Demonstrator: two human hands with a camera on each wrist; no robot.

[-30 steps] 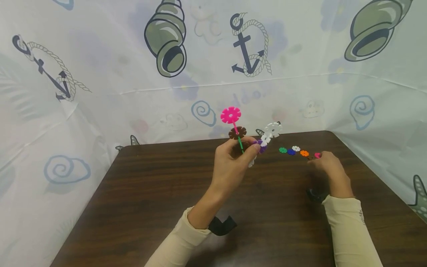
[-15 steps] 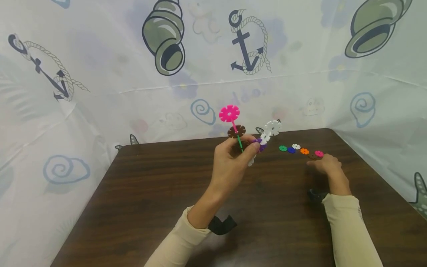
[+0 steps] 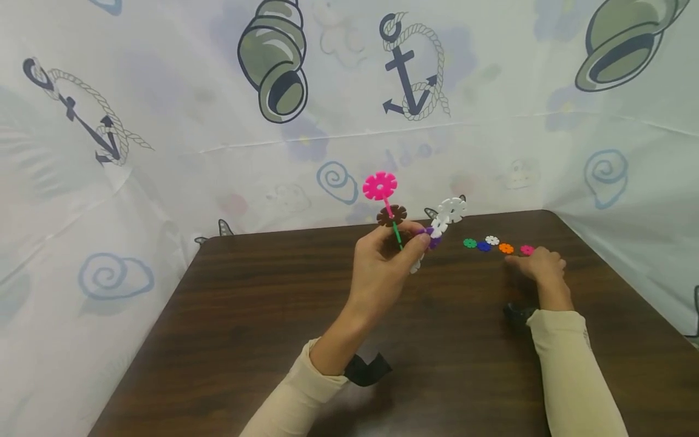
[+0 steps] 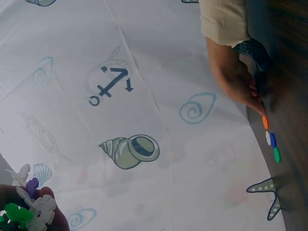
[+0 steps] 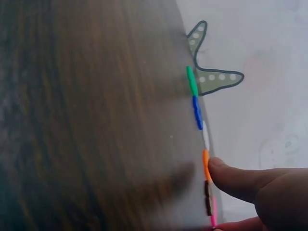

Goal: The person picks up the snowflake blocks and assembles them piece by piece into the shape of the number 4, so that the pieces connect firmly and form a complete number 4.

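pinching the light, stiff-looking flower-disc chain (image 3: 398, 213) mid-length, the left hand (image 3: 379, 264) chose well; whether the right hand (image 3: 545, 267) gripped, i couldn't tell.

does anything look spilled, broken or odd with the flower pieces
Nothing plainly stands out. The loose discs lie flat on the table in an uneven row, with no damage visible. The joined pieces show no break either, though the left hand partly hides them.
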